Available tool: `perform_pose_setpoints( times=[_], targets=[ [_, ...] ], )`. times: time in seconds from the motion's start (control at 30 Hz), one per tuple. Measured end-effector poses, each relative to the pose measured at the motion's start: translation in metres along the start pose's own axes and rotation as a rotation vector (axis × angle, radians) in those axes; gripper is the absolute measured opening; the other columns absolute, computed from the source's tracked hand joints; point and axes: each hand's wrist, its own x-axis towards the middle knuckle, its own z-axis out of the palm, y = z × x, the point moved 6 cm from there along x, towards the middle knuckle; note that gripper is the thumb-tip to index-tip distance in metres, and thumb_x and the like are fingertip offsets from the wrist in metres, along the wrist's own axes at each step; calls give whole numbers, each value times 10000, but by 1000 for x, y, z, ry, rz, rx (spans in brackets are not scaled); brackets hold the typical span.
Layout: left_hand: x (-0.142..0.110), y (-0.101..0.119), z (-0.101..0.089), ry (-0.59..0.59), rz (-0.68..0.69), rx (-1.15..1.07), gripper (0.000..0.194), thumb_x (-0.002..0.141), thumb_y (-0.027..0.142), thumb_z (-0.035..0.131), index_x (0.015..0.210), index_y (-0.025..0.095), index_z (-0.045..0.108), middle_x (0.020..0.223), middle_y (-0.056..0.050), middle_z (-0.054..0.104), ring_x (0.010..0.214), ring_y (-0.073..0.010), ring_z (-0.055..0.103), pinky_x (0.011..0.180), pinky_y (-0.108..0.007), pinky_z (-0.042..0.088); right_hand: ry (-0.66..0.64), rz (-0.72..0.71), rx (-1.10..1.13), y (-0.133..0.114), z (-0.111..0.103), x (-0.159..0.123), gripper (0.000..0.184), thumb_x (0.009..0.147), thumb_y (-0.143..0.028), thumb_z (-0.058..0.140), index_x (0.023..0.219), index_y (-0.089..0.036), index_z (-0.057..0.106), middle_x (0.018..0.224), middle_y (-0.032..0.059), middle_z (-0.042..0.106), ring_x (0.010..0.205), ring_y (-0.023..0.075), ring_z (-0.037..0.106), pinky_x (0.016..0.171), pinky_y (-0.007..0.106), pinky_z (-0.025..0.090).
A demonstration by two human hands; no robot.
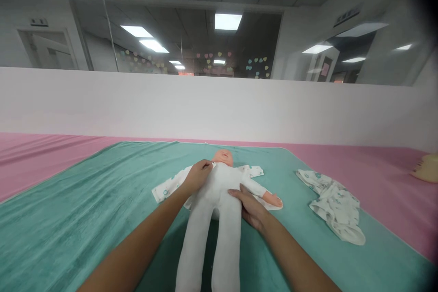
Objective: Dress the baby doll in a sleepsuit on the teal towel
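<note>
In the head view, a white-bodied baby doll lies on its back on the teal sheet, head away from me and legs toward me. My left hand is at its shoulder, just beside the neck, fingers bent; I cannot tell whether they pinch anything. My right hand holds the side of its torso, thumb on the front. A patterned white shirt lies spread beneath the doll. Patterned white clothing lies crumpled well apart, on my right.
</note>
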Motion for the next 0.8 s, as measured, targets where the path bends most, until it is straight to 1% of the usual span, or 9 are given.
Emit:
perform_pose_setpoints(
  times=[0.1, 0.17, 0.27, 0.33, 0.4, 0.5, 0.6, 0.7, 0.8],
  targets=[
    [8, -10, -12, -3, -20, -34, 319, 769, 408, 450, 841, 177, 657, 948, -49, 666, 885, -219, 566, 785, -305, 411, -8, 3, -3, 0, 0, -1, 507, 691, -312, 688, 1154, -254, 490, 1067, 46, 641, 867, 183, 640, 798, 356, 531],
    [13, -17, -22, -5, -27, -34, 291, 738, 391, 486, 834, 178, 661, 911, -48, 672, 845, -218, 572, 745, -292, 411, 5, 10, -3, 2, -1, 0, 517, 691, -317, 689, 1161, -260, 481, 1077, 46, 635, 892, 188, 635, 800, 364, 533],
    [22, -33, -42, 32, -60, 60, 244, 688, 354, 548, 830, 190, 661, 848, -43, 672, 780, -212, 576, 684, -274, 403, 31, 21, 2, 4, -5, 1, 541, 687, -321, 695, 1173, -266, 463, 1101, 49, 623, 924, 193, 628, 809, 375, 533],
    [25, -47, -56, 30, -89, 166, 203, 656, 365, 598, 744, 193, 662, 766, -47, 664, 714, -214, 572, 631, -265, 392, 20, 18, 5, 5, -6, 1, 556, 693, -324, 692, 1189, -277, 445, 1128, 48, 611, 942, 195, 624, 830, 389, 525],
    [24, -62, -67, -19, -125, 220, 203, 617, 396, 652, 603, 194, 639, 670, -55, 644, 634, -218, 561, 572, -260, 377, 1, 15, -1, 5, -6, 1, 551, 704, -330, 683, 1196, -287, 438, 1143, 45, 605, 954, 199, 621, 844, 402, 517],
    [17, -80, -80, -58, -178, 112, 243, 561, 419, 714, 515, 209, 601, 582, -47, 622, 538, -217, 546, 512, -259, 368, -6, 11, -13, 3, -5, 0, 522, 715, -338, 674, 1183, -288, 450, 1154, 43, 599, 974, 206, 614, 851, 404, 512],
    [11, -86, -81, -109, -145, 40, 240, 586, 427, 716, 592, 204, 627, 641, -47, 642, 568, -214, 567, 525, -251, 388, -17, -7, -20, 1, -2, -1, 488, 721, -336, 665, 1165, -272, 472, 1158, 49, 597, 974, 208, 612, 849, 391, 513],
    [8, -83, -74, -180, -91, 110, 304, 675, 473, 643, 608, 178, 617, 681, -54, 627, 628, -202, 557, 567, -240, 385, -42, -18, -28, -1, 0, -3, 473, 727, -328, 657, 1161, -250, 485, 1156, 60, 598, 979, 215, 609, 866, 394, 503],
    [7, -75, -70, -209, -75, 200, 375, 753, 517, 533, 569, 190, 545, 654, -43, 576, 629, -186, 513, 585, -245, 366, -46, -13, -46, -1, -1, -3, 509, 725, -317, 658, 1192, -252, 466, 1155, 63, 598, 987, 225, 605, 886, 415, 490]
  ],
)
